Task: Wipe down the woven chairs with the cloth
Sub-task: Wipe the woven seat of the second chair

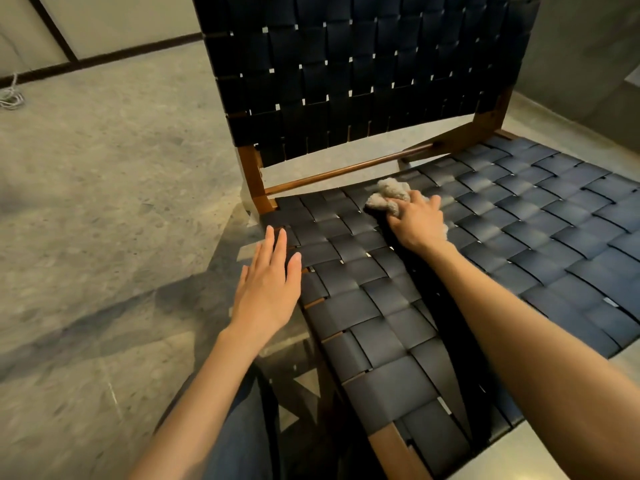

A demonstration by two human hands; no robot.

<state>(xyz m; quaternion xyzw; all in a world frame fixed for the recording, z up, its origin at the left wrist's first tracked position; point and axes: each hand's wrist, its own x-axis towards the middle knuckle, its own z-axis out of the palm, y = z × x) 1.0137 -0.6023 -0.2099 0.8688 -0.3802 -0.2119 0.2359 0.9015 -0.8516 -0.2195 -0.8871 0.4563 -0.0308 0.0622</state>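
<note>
One cloth (388,197): gripped by the right hand (419,225), far left on the woven seat (519,237).
Left hand (266,285): held flat, fingers straight, at the seat's left edge.
Stroke: best run along the straps, pressure kept even.

Right hand (417,221) grips a bunched cloth (389,195) on the woven chair (502,209) seat; left hand (268,282) flat.

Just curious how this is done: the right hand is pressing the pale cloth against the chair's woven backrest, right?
Not quite. The head view shows the right hand pressing the pale cloth on the woven seat, not the backrest.
</note>
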